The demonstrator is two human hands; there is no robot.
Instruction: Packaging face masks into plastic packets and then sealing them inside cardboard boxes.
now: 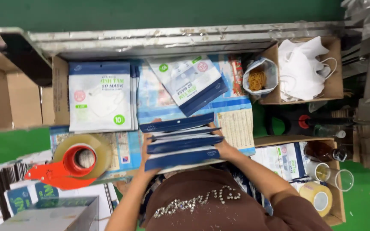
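Note:
Both my hands hold a fanned stack of flat white-and-blue mask packets against my body. My left hand grips the stack's left edge from below. My right hand clasps its right edge. A neat pile of the same packets lies to the far left on the bench. One more packet lies tilted just beyond the stack.
An orange tape dispenser with a clear tape roll sits at left. A cardboard box of white masks and a bag of rubber bands stand at far right. Another box with tape, a glass and packets is at right.

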